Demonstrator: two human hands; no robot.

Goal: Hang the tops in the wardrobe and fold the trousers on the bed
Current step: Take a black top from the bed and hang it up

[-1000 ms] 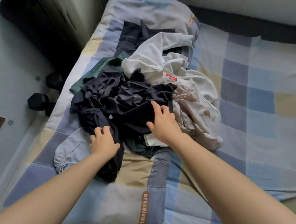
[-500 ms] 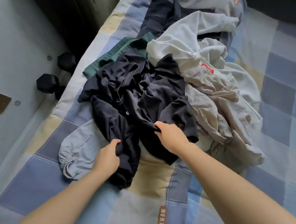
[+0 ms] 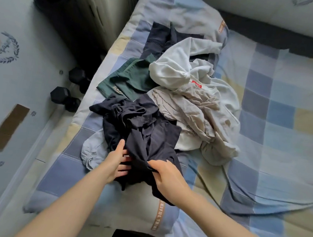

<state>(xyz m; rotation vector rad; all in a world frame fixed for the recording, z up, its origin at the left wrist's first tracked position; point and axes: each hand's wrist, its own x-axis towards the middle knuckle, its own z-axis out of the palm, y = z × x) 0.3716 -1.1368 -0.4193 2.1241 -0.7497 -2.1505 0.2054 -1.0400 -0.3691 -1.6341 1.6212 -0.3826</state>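
A crumpled dark navy garment (image 3: 142, 132) lies at the near end of a clothes pile on the checked bed (image 3: 277, 135). My right hand (image 3: 167, 175) pinches a fold of its near edge. My left hand (image 3: 117, 161) holds the same garment from the left, thumb up against the cloth. Behind it lie a dark green garment (image 3: 125, 81), a beige garment (image 3: 189, 110), a white garment with a red label (image 3: 178, 70) and another dark piece (image 3: 160, 39). A light blue-grey garment with an elastic cuff (image 3: 91, 150) sticks out under the navy one.
Black dumbbells (image 3: 65, 97) lie on the pale floor beside the bed's left edge. A white cabinet (image 3: 98, 6) and a dark rolled object (image 3: 65, 18) stand at the upper left. The right half of the bed holds only rumpled cover.
Both hands have drawn the navy garment toward me, off the pile. The green garment now shows more fully. My hands have come closer together on the cloth.
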